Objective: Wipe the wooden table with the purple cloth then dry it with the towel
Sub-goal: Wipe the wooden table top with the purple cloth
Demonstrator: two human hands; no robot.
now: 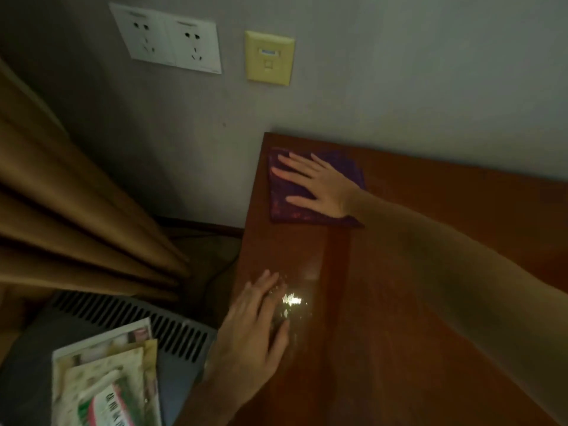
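Wooden table (430,272): reddish-brown top, set against a grey wall (399,72); its far left corner is in view, and a bright glare spot lies on the near left part of the surface.

Purple cloth (295,195): spread flat on the table at that far left corner, close to the wall.

Right hand (319,186): reaches across from the right on a bare forearm, palm down on the cloth, fingers extended and spread, pressing flat rather than gripping.

Left hand (252,327): palm down on the table's near left edge, fingers straight and loosely together, holding nothing; fingertips just beside the glare spot. Well apart from the cloth.

Double wall socket (167,40): white, on the wall above and left of the table.

Yellowish data port plate (269,58): just right of the socket.

Brown curtain (76,210): hangs in folds at the left.

Grey slatted unit (132,321): below the curtain, left of the table.

Printed packets (104,379): stacked on the grey unit, print too blurred to read.

Towel: not visible in this view.
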